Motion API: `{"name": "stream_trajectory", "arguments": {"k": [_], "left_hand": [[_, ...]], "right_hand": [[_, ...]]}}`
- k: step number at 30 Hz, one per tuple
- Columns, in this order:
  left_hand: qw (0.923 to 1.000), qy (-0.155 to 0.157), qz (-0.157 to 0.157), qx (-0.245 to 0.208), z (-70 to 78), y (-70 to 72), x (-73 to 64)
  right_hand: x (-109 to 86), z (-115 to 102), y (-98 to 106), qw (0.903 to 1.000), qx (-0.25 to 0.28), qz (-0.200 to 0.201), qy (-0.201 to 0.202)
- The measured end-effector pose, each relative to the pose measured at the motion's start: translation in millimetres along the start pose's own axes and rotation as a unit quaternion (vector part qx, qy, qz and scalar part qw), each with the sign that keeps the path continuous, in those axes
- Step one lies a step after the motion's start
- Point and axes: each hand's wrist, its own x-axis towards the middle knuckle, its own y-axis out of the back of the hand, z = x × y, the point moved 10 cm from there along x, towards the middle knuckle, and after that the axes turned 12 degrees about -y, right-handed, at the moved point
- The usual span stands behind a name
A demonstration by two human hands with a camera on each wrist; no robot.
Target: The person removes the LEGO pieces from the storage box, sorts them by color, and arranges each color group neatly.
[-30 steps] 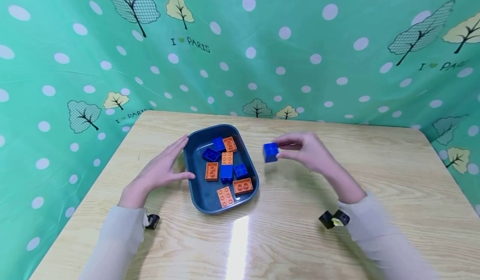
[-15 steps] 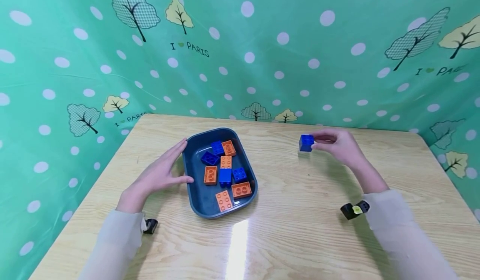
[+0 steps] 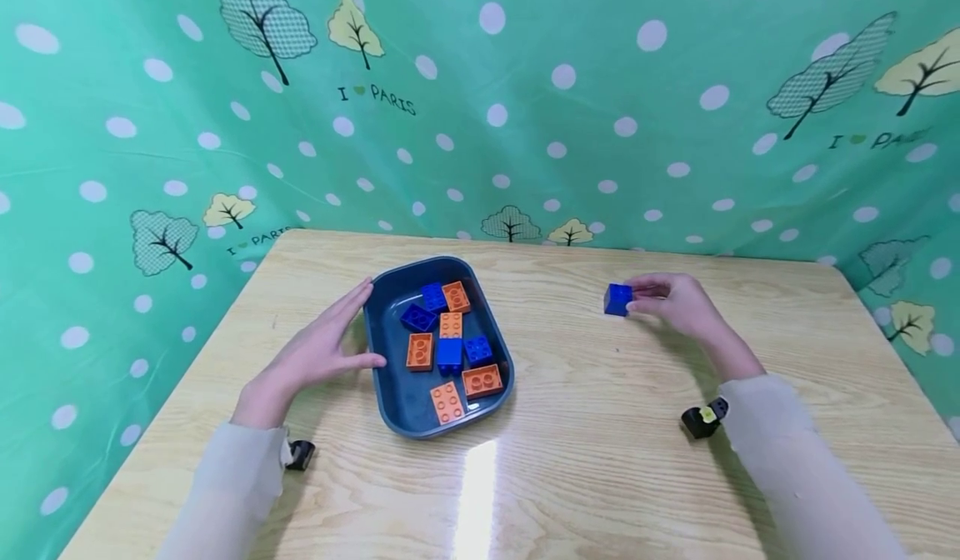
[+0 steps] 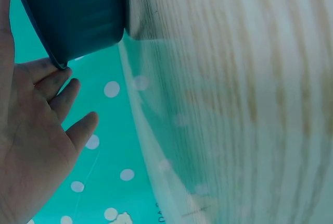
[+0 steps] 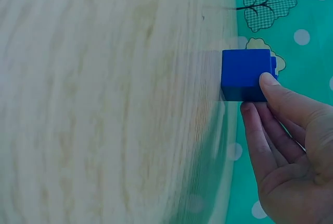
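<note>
With thumb and fingertips, my right hand pinches a blue toy brick right of the tray. In the right wrist view the brick appears to sit at the tabletop, studs facing up. My left hand rests against the left side of a dark blue tray, fingers fairly straight along its rim and thumb tip at the edge. The left wrist view shows those fingertips at the rim of the tray. Inside lie several orange bricks and several blue bricks, some upside down.
The pale wooden table runs back to a green dotted cloth hanging behind it. A strip of light reflects off the tabletop near the front. Small black devices are on both wrists.
My right hand has carried the blue brick rightward from beside the tray, then lowered it toward the table. The left hand and tray have stayed in place.
</note>
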Motion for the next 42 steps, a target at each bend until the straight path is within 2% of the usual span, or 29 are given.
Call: {"name": "stream_trajectory", "arguments": {"k": [9, 18, 23, 28, 34, 42], "left_hand": [[1.0000, 0.002, -0.003, 0.000, 0.4, -1.8, -0.5], [0.9999, 0.012, -0.008, -0.005, -1.6, -3.5, -2.4], [0.9999, 0.011, -0.006, -0.005, -2.4, -2.5, -0.4], [1.0000, 0.004, -0.001, -0.006, -0.1, -0.4, 3.3], [1.0000, 0.002, 0.001, -0.009, 1.5, 1.1, 2.9], [0.9999, 0.008, 0.005, -0.013, 0.9, 0.8, -3.1]], "right_hand": [[-0.4, -0.5, -2.3, 0.9998, -0.014, -0.010, 0.000], [-9.1, -4.1, -2.0, 0.9992, 0.027, -0.029, 0.002], [-16.5, -18.2, 6.8, 0.9981, 0.055, -0.010, 0.025], [-30.7, -44.0, 10.5, 0.9939, 0.090, 0.006, 0.063], [-43.1, -80.7, -10.5, 0.9840, 0.143, -0.029, 0.102], [-63.3, -134.0, -70.5, 0.9616, 0.195, -0.112, 0.158]]}}
